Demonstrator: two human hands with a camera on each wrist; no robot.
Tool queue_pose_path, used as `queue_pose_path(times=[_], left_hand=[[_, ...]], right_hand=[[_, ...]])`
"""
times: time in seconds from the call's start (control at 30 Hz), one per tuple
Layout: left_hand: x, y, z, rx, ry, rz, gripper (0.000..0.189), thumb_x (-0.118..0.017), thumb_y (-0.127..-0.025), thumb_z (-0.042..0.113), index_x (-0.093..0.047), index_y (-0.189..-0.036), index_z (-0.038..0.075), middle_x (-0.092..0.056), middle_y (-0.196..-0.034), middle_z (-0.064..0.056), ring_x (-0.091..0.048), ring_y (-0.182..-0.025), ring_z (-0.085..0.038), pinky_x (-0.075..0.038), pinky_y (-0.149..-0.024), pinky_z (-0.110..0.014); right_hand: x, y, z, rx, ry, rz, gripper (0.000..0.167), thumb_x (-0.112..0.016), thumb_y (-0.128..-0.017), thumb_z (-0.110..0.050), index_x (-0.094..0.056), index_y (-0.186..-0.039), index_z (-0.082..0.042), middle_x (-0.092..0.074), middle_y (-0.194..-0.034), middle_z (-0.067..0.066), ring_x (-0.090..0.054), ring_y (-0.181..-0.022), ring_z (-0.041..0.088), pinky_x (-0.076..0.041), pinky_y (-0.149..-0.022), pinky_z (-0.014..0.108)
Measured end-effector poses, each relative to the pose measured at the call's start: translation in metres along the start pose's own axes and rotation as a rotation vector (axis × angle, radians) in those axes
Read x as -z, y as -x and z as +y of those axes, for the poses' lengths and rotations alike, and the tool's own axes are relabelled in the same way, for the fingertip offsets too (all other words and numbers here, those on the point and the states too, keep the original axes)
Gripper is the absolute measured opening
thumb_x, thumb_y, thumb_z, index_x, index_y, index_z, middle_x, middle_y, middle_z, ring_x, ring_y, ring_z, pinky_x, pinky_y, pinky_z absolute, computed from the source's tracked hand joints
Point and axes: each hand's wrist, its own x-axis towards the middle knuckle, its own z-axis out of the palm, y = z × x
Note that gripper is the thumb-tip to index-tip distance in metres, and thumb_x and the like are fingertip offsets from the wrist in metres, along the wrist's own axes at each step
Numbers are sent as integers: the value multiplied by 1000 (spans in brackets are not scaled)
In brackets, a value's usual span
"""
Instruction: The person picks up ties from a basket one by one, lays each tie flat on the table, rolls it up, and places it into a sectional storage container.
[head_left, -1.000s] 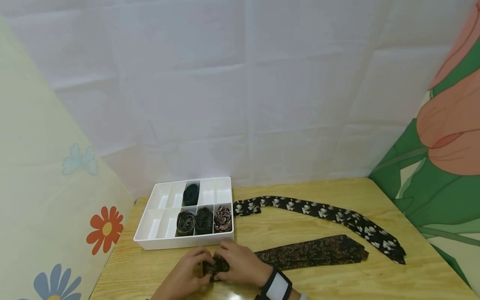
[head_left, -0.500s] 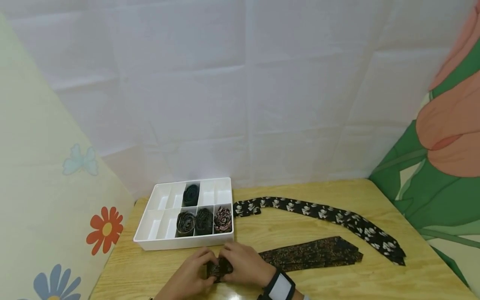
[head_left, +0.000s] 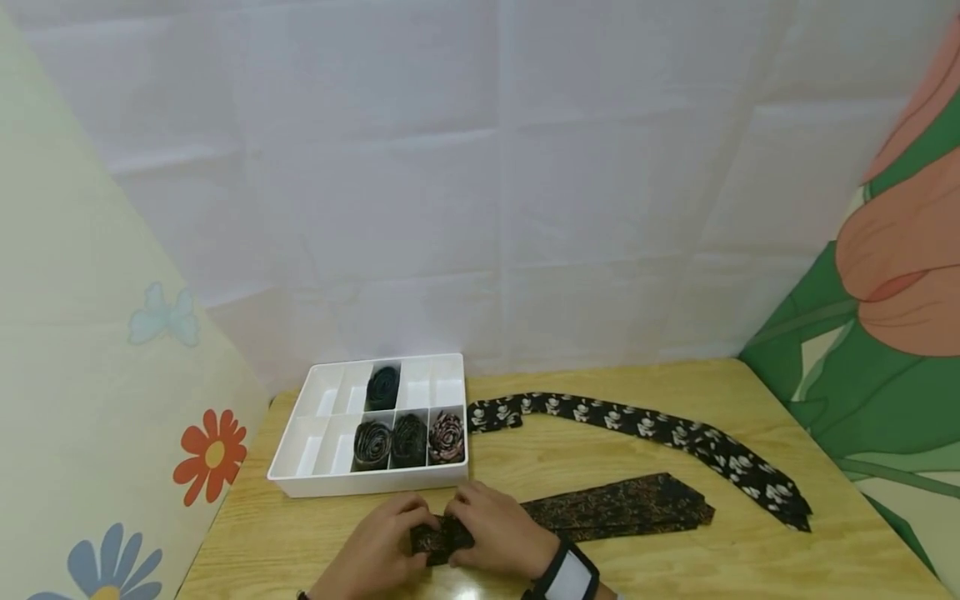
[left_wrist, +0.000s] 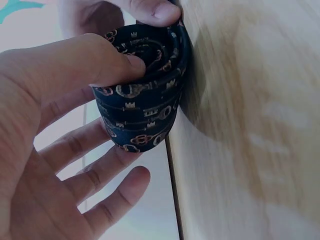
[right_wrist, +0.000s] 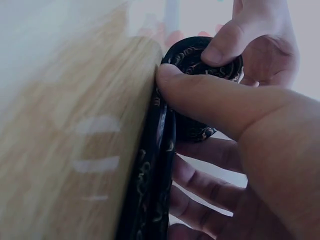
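A dark necktie [head_left: 626,506] with a small key pattern is partly wound into a coil, its wide flat end trailing to the right over the table. My left hand [head_left: 384,540] grips the coil [left_wrist: 140,112]; in the left wrist view the thumb presses its spiral top edge while fingers lie along the outside. On the coil's right side, my right hand [head_left: 498,532] pinches the tie where the flat part meets the roll, thumb [right_wrist: 172,75] on the near edge and fingers behind. The coil stands on its edge, close over the wooden table.
Just beyond my hands a white divided tray [head_left: 367,483] holds several rolled ties [head_left: 382,389] in some compartments. A black tie with white figures [head_left: 645,425] lies curved across the wooden table [head_left: 795,558] at right. A white sheet [head_left: 487,208] hangs behind.
The tie's wide end has slid left toward my hands as more of it winds into the coil. My right hand has shifted slightly right; the tray stays put.
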Motion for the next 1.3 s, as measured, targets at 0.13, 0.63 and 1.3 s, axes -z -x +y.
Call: queue_pose_path(times=[0.13, 0.63, 1.3], left_hand=[[1, -2, 0, -9, -34, -9, 36, -94, -70, 16, -78, -102, 24, -64, -105, 14, -59, -97, -2, -56, -84, -29], [-1, -11, 6, -29, -71, -12, 39, -94, -74, 21, -74, -107, 22, -67, -111, 10, -64, -101, -8, -58, -87, -32], [-10, -17, 12, -106, -53, 17, 38, -94, -73, 22, -77, -107, 24, -65, -108, 10, -61, -98, -4, -56, -85, -26]], right_hand=[[0, 0, 0, 11, -55, -8, 48, -82, -92, -48, -67, -131, -25, -61, -122, -6, -58, -101, 2, -53, -77, 21], [3, 0, 3, -22, -15, 34, 39, -86, -88, -47, -69, -115, -26, -65, -111, -12, -56, -93, -2, -50, -72, 20], [5, 4, 13, 2, -39, 21, 41, -89, -84, -49, -67, -112, -28, -64, -106, -17, -53, -92, -2, -49, -75, 18]])
